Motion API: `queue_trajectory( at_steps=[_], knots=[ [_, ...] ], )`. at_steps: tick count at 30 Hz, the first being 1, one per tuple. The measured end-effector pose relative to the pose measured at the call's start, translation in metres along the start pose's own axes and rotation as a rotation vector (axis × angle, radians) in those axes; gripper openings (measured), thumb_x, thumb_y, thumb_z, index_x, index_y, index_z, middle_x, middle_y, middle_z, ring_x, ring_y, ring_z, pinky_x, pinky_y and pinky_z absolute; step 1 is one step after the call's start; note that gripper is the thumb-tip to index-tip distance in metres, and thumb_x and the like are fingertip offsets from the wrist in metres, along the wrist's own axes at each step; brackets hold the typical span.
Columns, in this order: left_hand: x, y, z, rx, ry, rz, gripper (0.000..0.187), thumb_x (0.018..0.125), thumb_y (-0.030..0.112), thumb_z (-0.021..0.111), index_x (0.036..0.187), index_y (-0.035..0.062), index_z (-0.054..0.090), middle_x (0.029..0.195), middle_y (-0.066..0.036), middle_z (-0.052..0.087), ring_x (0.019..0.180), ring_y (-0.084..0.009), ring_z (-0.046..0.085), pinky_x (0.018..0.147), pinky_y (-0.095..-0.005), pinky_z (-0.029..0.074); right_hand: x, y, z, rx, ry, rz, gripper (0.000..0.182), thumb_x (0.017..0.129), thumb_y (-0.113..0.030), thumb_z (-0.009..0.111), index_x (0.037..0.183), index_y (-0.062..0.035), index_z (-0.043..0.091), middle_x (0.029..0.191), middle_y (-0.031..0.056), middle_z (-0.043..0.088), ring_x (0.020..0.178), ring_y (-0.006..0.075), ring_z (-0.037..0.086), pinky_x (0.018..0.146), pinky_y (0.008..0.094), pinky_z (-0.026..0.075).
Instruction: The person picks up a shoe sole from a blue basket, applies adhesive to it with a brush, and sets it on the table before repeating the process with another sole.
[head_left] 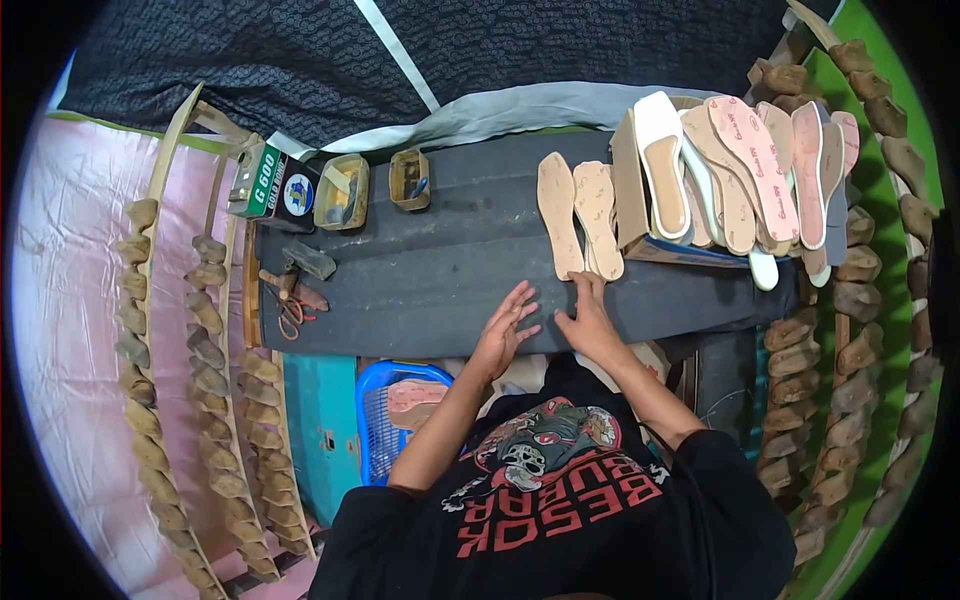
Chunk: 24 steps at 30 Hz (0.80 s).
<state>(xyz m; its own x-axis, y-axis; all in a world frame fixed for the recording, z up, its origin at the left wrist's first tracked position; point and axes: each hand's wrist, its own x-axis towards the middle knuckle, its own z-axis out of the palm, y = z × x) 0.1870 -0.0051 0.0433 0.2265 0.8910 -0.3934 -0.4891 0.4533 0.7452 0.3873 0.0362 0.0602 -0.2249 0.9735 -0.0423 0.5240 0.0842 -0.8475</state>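
Note:
Two beige shoe insoles lie side by side on the dark table, a left insole [558,215] and a right insole [599,220], their narrow heel ends toward me. My right hand [592,322] reaches to the heel ends, with the fingertips at the insoles' lower edge and the thumb held apart. It does not appear to grip either one. My left hand [506,330] hovers over the table's near edge, left of the insoles. Its fingers are spread and nothing is in them.
A cardboard box [628,185] packed with several insoles stands at the right. At the left are a G 600 can [268,185], two small containers [341,192], pincers [290,318] and a hammer [283,283]. A blue basket [372,440] sits below; wooden shoe lasts [205,345] line both sides.

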Motion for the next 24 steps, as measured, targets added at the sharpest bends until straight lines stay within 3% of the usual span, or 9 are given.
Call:
queue_trajectory(
  at_steps=[2, 3, 6, 12, 15, 18, 21, 24],
  knots=[
    [0.013, -0.001, 0.003, 0.03, 0.025, 0.01, 0.07, 0.103, 0.034, 0.053, 0.164, 0.0127, 0.026, 0.165, -0.008, 0.034, 0.142, -0.0221, 0.041, 0.113, -0.0467, 0.038, -0.003, -0.002, -0.003, -0.128, 0.046, -0.051, 0.071, 0.085, -0.004, 0.071, 0.147, -0.0014, 0.037, 0.148, 0.0254, 0.031, 0.132, 0.0438, 0.044, 0.105, 0.0439, 0.048],
    [0.019, 0.001, 0.004, 0.032, 0.032, 0.016, 0.07, 0.103, 0.034, 0.054, 0.164, 0.0126, 0.026, 0.165, -0.007, 0.034, 0.142, -0.0219, 0.041, 0.113, -0.0467, 0.038, -0.002, -0.008, -0.01, -0.072, 0.018, -0.049, 0.071, 0.085, -0.004, 0.071, 0.147, 0.0, 0.035, 0.147, 0.028, 0.03, 0.134, 0.0485, 0.042, 0.113, 0.0483, 0.04],
    [0.034, 0.005, 0.007, -0.001, 0.05, 0.0, 0.071, 0.103, 0.035, 0.054, 0.164, 0.013, 0.025, 0.166, -0.007, 0.033, 0.142, -0.0215, 0.04, 0.113, -0.0466, 0.038, 0.006, -0.006, -0.017, 0.104, -0.071, 0.01, 0.074, 0.085, -0.004, 0.071, 0.149, 0.0012, 0.033, 0.149, 0.0298, 0.028, 0.138, 0.0508, 0.038, 0.118, 0.0502, 0.034],
    [0.062, 0.022, 0.003, 0.053, 0.023, -0.038, 0.072, 0.103, 0.036, 0.053, 0.165, 0.0145, 0.023, 0.166, -0.007, 0.032, 0.144, -0.0211, 0.038, 0.112, -0.0461, 0.038, 0.026, -0.006, -0.011, -0.028, -0.104, 0.018, 0.08, 0.087, -0.006, 0.07, 0.154, 0.0004, 0.027, 0.158, 0.0333, 0.019, 0.149, 0.0518, 0.024, 0.123, 0.0491, 0.028],
    [0.083, 0.033, -0.003, 0.066, -0.025, -0.067, 0.074, 0.103, 0.036, 0.053, 0.165, 0.0152, 0.021, 0.167, -0.007, 0.032, 0.143, -0.0212, 0.039, 0.112, -0.0446, 0.038, 0.04, -0.003, 0.0, -0.082, -0.05, 0.023, 0.08, 0.087, -0.01, 0.072, 0.153, 0.002, 0.029, 0.158, 0.0379, 0.019, 0.147, 0.0546, 0.028, 0.121, 0.0499, 0.032],
    [0.102, 0.045, -0.008, 0.004, -0.081, -0.134, 0.077, 0.104, 0.037, 0.053, 0.166, 0.0137, 0.014, 0.166, -0.007, 0.031, 0.142, -0.0228, 0.039, 0.111, -0.0438, 0.038, 0.055, 0.0, 0.014, -0.207, -0.08, 0.094, 0.073, 0.089, -0.014, 0.072, 0.15, 0.0014, 0.034, 0.156, 0.0369, 0.024, 0.143, 0.0534, 0.035, 0.115, 0.051, 0.04],
    [0.109, 0.054, -0.015, -0.004, -0.099, -0.194, 0.08, 0.105, 0.036, 0.052, 0.167, 0.0123, 0.008, 0.165, -0.006, 0.033, 0.139, -0.0224, 0.043, 0.109, -0.0428, 0.041, 0.067, -0.015, 0.026, -0.256, -0.004, 0.215, 0.061, 0.088, -0.013, 0.073, 0.141, -0.003, 0.044, 0.145, 0.0285, 0.039, 0.133, 0.0499, 0.048, 0.109, 0.0514, 0.045],
    [0.115, 0.056, -0.025, -0.012, -0.134, -0.236, 0.082, 0.105, 0.035, 0.052, 0.167, 0.0109, 0.004, 0.164, -0.006, 0.035, 0.133, -0.021, 0.048, 0.107, -0.0419, 0.042, 0.075, -0.028, 0.034, -0.355, 0.037, 0.297, 0.059, 0.083, -0.011, 0.078, 0.133, -0.0044, 0.048, 0.134, 0.0251, 0.046, 0.124, 0.0469, 0.055, 0.101, 0.0507, 0.05]
  ],
)
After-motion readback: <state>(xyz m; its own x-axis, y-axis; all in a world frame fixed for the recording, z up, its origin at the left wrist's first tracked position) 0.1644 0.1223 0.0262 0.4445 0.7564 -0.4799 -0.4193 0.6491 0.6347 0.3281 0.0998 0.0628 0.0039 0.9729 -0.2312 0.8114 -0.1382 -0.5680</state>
